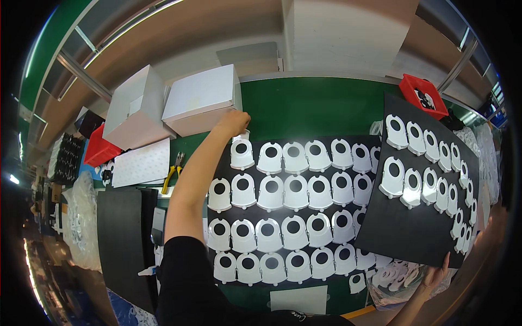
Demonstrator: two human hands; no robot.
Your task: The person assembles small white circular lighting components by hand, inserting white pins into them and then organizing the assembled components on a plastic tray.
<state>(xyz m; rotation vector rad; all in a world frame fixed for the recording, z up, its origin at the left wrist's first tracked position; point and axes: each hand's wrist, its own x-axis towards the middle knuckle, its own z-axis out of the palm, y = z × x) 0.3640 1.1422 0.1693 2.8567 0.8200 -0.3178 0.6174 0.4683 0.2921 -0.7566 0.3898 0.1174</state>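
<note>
My left hand (235,122) reaches far across the green table (304,108), fingers closed at the far left corner of a black sheet (283,136); a small white piece shows under it, and whether it is gripped is unclear. That sheet carries rows of white plastic parts (293,190) with round holes. My right hand (435,276) holds the lower edge of a second black sheet (413,228), tilted up at the right. Two rows of the same white parts (424,174) sit on it.
Two white boxes (201,100) stand at the back left beside a red bin (99,148). Yellow-handled pliers (173,173) lie by a white perforated sheet (142,162). Black sheets (122,239) are stacked at left. A red crate (423,95) sits at the far right. Loose white parts (391,274) lie near the front edge.
</note>
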